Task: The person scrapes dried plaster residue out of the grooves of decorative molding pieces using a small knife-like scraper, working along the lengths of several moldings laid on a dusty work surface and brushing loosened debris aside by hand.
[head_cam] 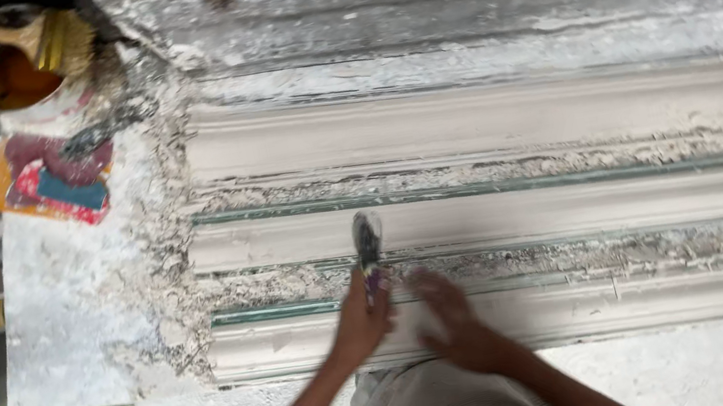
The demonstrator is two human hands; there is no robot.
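Left hand [360, 317] gripping scraper [369, 251], right hand [455, 320] on moulding edge [540, 315]

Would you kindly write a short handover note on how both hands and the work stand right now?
Left hand: holds a small brush with a purple handle, its tip on the middle long white plaster moulding strip.
Right hand: empty, blurred, over the nearest moulding strip.
Round tin of orange liquid, brush in it: far left.
Done or left: cannot tell; mouldings lie in crusted moulds.
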